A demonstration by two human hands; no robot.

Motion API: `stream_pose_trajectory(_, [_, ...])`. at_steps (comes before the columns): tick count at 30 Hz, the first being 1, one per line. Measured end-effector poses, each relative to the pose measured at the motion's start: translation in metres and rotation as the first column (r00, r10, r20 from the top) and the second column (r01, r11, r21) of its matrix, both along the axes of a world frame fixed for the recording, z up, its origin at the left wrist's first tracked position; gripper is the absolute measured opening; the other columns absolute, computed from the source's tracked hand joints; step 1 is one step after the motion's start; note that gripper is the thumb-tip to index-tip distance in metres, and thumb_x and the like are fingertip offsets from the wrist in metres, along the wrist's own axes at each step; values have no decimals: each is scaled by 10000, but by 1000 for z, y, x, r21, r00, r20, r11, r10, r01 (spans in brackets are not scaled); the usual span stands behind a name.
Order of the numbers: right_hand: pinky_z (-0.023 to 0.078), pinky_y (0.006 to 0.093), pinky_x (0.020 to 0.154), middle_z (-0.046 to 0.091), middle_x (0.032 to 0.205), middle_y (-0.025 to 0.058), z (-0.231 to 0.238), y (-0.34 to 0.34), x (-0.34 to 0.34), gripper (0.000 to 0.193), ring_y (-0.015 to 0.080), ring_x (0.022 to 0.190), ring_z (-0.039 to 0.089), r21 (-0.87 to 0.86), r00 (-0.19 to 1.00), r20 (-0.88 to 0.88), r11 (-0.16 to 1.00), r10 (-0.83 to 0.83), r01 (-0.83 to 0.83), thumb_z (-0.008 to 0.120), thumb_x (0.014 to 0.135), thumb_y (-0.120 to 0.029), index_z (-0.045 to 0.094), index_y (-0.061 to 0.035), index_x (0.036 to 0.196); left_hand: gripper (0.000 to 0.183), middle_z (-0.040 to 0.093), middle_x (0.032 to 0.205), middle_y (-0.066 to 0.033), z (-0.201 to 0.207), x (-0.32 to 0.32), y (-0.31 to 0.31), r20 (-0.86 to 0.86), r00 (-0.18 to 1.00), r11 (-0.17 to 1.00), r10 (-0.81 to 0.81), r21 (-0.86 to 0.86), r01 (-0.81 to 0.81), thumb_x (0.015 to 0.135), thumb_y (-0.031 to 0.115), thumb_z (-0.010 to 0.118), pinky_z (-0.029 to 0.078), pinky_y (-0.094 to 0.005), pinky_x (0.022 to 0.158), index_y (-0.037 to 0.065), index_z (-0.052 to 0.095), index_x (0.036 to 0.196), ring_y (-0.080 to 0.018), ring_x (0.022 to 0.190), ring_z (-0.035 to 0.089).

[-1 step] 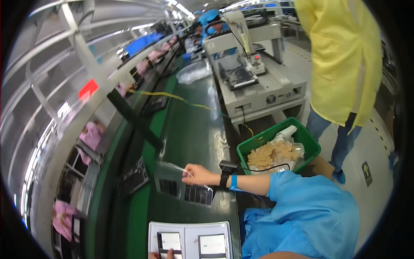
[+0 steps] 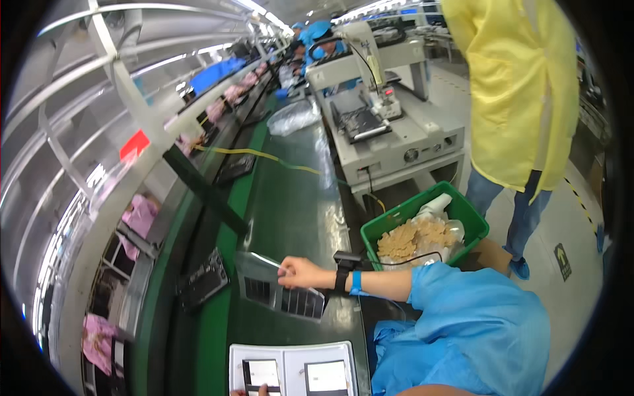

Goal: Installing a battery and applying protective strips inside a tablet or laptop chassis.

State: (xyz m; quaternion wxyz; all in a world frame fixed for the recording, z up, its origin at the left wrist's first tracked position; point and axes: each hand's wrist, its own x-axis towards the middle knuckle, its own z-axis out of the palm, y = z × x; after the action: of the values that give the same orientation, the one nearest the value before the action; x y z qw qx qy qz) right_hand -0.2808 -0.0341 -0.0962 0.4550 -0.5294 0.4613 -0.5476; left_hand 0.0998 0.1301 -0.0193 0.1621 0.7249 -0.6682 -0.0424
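Note:
My right hand, fingers closed in a pinch, holds the upper right edge of a clear plastic sheet bearing black rectangles. The sheet is over the dark green bench. At the lower edge, only fingertips of my left hand show. They lie on either side of a flat black-and-white rectangular piece in a white tray and appear to grip it. A similar piece lies in the tray's right half. Left of the sheet rests a black electronic assembly.
A green crate of tan pieces and clear plastic stands right of the bench. Behind it is a bench-top machine. A person in a yellow coat stands at right. A dark post rises at the bench's left; a yellow cable crosses it.
The clear sheet has spread out, and more of its upper part shows beside my right hand. My right hand has barely moved. My left fingertips stay at the tray; the view has shifted slightly.

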Motion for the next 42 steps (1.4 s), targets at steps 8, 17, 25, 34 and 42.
stream_pose_trajectory(8, [577, 270, 725, 746, 923, 84, -13, -2, 24, 235, 134, 815, 720, -12, 959, 169, 973, 228, -229, 743, 975, -239, 665, -17, 988, 624, 697, 979, -228, -20, -3, 8, -104, 994, 980, -32, -197, 11, 756, 497, 869, 532, -467, 822, -34, 680, 1025, -380, 913, 675])
stream_pose_trajectory(17, [559, 267, 649, 738, 844, 99, -9, 1, 32, 265, 128, 733, 705, 20, 981, -21, 981, 195, -194, 740, 972, -264, 656, -13, 951, 638, 639, 1048, -198, -30, 3, 7, -91, 995, 974, -42, -227, 20, 758, 528, 849, 475, -488, 891, -16, 666, 1037, -380, 995, 611])
stream_pose_trajectory(25, [547, 260, 651, 723, 822, 94, 0, 9, 24, 208, 131, 714, 690, 71, 986, 62, 985, 154, -159, 691, 987, -216, 666, -13, 956, 617, 692, 1046, -245, -33, 7, -1, -212, 977, 978, -9, -204, -35, 780, 457, 859, 505, -475, 899, -36, 646, 1084, -406, 972, 659])
stream_pose_trajectory(34, [593, 336, 636, 719, 788, 90, -1, 24, 32, 147, 180, 695, 706, -142, 973, 111, 972, 205, -188, 764, 926, -127, 671, -15, 945, 555, 692, 1060, -245, -55, 23, -4, -245, 962, 933, -117, -360, 22, 767, 312, 887, 536, -429, 896, -36, 636, 1119, -373, 994, 689])
stream_pose_trajectory(42, [536, 282, 567, 688, 1077, 89, 14, 31, 41, 906, 107, 645, 630, -437, 865, -422, 897, -272, 69, 668, 811, 65, 306, -157, 1611, 518, 691, 941, -117, -35, -3, -10, -207, 977, 909, -47, -414, -44, 719, 310, 940, 546, -366, 759, 29, 654, 1047, -265, 837, 681])
